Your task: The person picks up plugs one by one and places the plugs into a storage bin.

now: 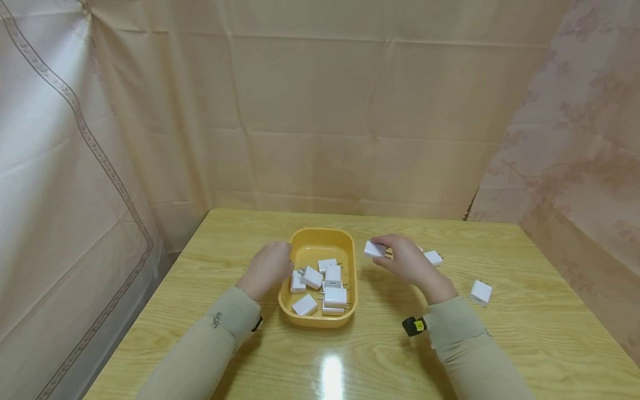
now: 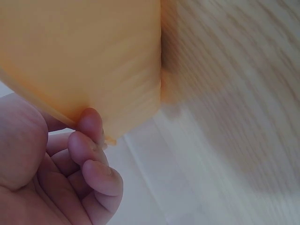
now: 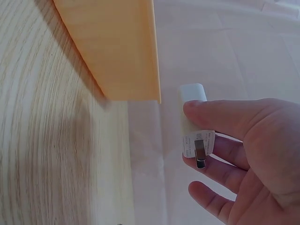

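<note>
A yellow plastic basket (image 1: 322, 236) stands on the table with several white charger plugs (image 1: 335, 297) lying jumbled inside it. My left hand (image 1: 270, 268) pinches the basket's left rim; in the left wrist view the curled fingers (image 2: 91, 147) lie against the outside of its wall (image 2: 89, 51). Just right of the basket, my right hand (image 1: 407, 258) holds one white charger plug (image 1: 375, 249) between thumb and fingers, above the table. The right wrist view shows that charger plug (image 3: 191, 119) with its metal prong and printed label toward the camera.
Right of the basket, one white charger plug (image 1: 433, 258) lies partly behind my right hand, and another charger plug (image 1: 481, 292) sits farther right. The wooden table (image 1: 540, 328) ends at a hanging beige cloth (image 1: 320, 122) at the back, with cloth at both sides too.
</note>
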A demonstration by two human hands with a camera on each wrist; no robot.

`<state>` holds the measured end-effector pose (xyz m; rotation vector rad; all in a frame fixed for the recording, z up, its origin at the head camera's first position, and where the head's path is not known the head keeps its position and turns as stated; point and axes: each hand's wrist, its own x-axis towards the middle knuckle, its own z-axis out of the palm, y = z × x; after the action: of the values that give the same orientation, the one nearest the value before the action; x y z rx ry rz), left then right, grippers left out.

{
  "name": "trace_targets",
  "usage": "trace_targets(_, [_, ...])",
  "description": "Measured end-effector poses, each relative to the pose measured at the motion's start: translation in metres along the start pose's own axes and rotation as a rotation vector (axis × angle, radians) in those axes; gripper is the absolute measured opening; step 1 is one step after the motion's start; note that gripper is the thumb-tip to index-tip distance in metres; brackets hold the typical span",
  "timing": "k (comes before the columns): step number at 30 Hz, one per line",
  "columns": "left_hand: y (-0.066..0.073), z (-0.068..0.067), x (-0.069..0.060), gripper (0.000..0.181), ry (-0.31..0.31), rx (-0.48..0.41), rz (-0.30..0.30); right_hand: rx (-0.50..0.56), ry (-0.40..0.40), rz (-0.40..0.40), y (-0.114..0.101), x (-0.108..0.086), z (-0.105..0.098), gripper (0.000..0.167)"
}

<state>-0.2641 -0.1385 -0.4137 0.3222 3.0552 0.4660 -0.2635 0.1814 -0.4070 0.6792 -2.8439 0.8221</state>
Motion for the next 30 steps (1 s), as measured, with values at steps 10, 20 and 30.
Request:
trace_targets(10, [0.0,0.0,0.0,0.027,-0.004,-0.018,-0.009,-0.005,-0.011,-0.043,-0.014,0.001,0.005,0.044])
trace_targets(20, [0.0,0.0,0.001,0.027,-0.001,-0.016,-0.01,-0.038,-0.041,-0.095,-0.035,0.003,0.012,0.044])
trace_targets(30, [0.001,0.001,0.001,0.027,-0.003,-0.015,-0.007,-0.052,-0.067,-0.165,-0.053,0.005,0.02,0.042])
